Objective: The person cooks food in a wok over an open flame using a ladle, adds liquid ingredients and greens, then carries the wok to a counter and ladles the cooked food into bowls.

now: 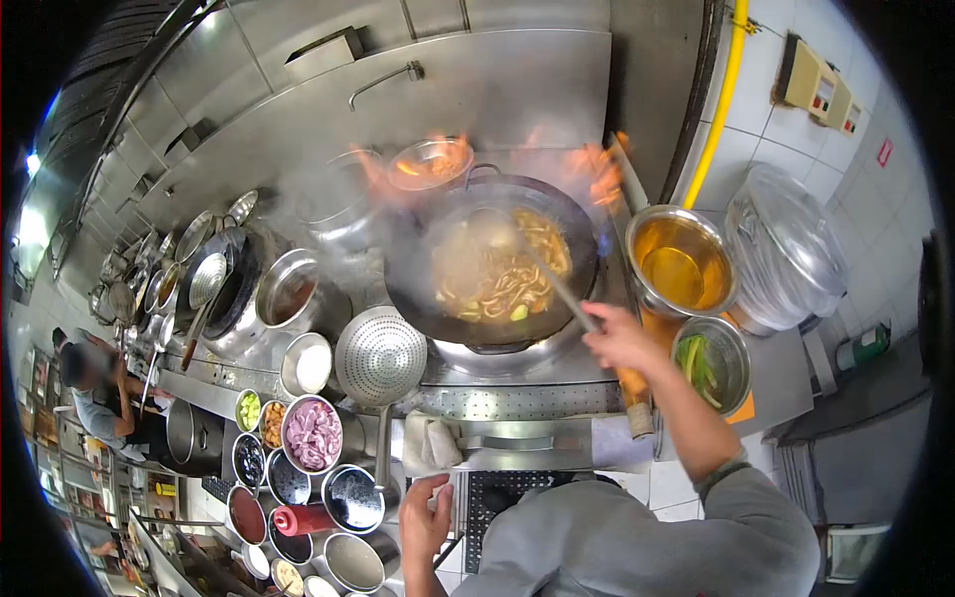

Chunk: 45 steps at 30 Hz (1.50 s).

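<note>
My right hand (619,338) is closed around the handle of a ladle (559,287), whose bowl is over a large black wok (406,289) on the burner. Noodle-like strips in brown sauce (517,284) fill the wok, partly hidden by steam. Flames rise behind the wok and to its right. Low in front of the counter, my left hand (426,515) is loosely bent with nothing in it. Close to it are the handle of a perforated skimmer (381,356) and a folded cloth (430,443) on the counter's front edge.
To the right stand a pot of yellow oil (684,277), a bowl with green stalks (698,368) and a plastic-wrapped pot (786,249). Containers of chopped onion (311,435) and sauces crowd the left, with a red squeeze bottle (301,519). A co-worker (99,403) stands far left.
</note>
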{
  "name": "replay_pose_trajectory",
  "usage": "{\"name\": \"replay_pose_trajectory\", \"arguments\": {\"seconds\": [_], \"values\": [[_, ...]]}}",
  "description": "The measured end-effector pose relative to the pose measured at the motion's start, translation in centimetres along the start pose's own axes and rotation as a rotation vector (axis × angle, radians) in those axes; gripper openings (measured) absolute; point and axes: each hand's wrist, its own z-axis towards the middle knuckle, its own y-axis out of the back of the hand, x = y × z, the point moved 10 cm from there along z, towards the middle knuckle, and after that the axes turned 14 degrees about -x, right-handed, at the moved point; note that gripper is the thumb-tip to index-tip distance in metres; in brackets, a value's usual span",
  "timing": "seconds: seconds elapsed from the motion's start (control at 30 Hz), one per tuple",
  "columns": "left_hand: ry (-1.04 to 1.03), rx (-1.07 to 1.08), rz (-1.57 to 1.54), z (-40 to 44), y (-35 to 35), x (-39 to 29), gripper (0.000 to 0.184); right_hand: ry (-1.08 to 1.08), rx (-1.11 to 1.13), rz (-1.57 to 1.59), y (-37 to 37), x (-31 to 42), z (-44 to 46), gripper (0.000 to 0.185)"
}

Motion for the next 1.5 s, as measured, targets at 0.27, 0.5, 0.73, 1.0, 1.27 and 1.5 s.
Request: {"name": "replay_pose_trajectory", "arguments": {"seconds": [0.27,0.5,0.73,1.0,1.27,1.5], "values": [[0.161,-0.011,0.021,-1.9,1.5,2.8,0.018,-0.114,0.029,-0.095,5.5,-0.2,-4.0,0.065],[0.104,0.057,0.022,0.1,-0.1,-0.3,0.017,-0.028,0.137,-0.002,-1.2,1.0,-2.9,0.066],[0.194,-0.046,0.050,-2.4,2.2,3.5,0.014,-0.019,0.014,-0.079,3.3,0.6,-1.3,0.066],[0.197,-0.073,0.061,-2.5,3.2,2.9,0.013,-0.051,0.179,0.011,3.6,-0.6,-3.5,0.064],[0.011,0.001,0.021,0.8,0.7,-1.3,0.017,0.073,0.051,-0.088,-0.5,2.3,-1.5,0.065],[-0.109,0.056,-0.057,5.5,-1.7,-4.1,0.017,0.377,-0.187,-0.322,6.5,1.8,-9.1,0.063]]}}
